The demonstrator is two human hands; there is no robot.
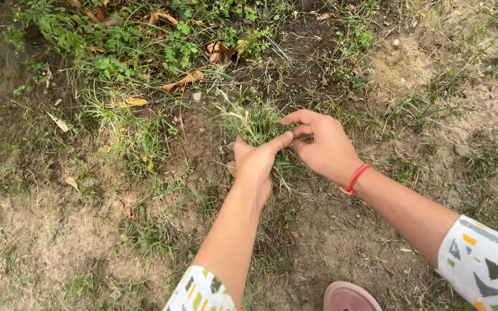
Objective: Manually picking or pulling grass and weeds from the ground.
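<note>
A tuft of thin green grass (253,122) stands in the middle of patchy bare soil. My left hand (256,163) is closed around the base of this tuft, thumb toward the right. My right hand (321,147) sits just to its right, fingers curled and pinching at the same blades; a red string band (355,179) circles that wrist. Both hands touch at the fingertips. The roots of the tuft are hidden by my hands.
Leafy weeds and dry brown leaves (185,80) fill the top left. Sandy bare ground (404,63) lies at the upper right. The pink toe of a shoe (350,298) shows at the bottom edge. Sparse grass patches lie all around.
</note>
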